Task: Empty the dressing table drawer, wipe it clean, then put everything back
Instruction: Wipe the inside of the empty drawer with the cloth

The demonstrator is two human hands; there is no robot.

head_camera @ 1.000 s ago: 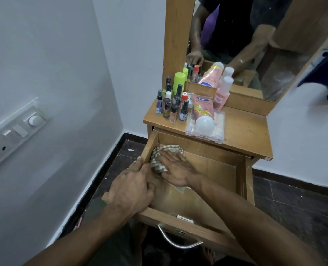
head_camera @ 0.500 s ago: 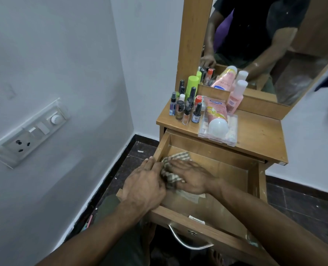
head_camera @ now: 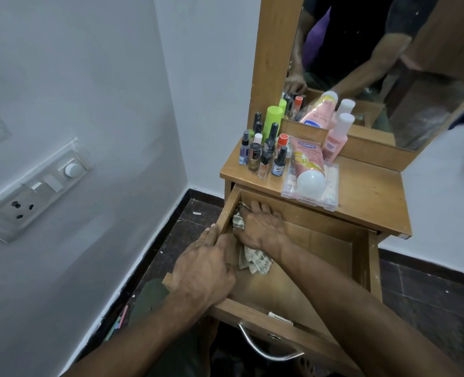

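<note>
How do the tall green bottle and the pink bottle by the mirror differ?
The tall green bottle is one bright lime colour with no separate cap showing; the pink bottle is pale pink under a white cap. The green bottle stands at the back of the cluster of small nail-polish bottles, while the pink bottle stands to the right, behind the clear plastic box. Both stand upright on the dressing table top.

Head-worn, looking down, close above drawer [head_camera: 320, 240]

One checked cloth [head_camera: 255, 261], one open wooden drawer [head_camera: 331, 240], one clear plastic box [head_camera: 331, 186], two pink white-capped bottles [head_camera: 334, 140], two hands [head_camera: 206, 270].
</note>
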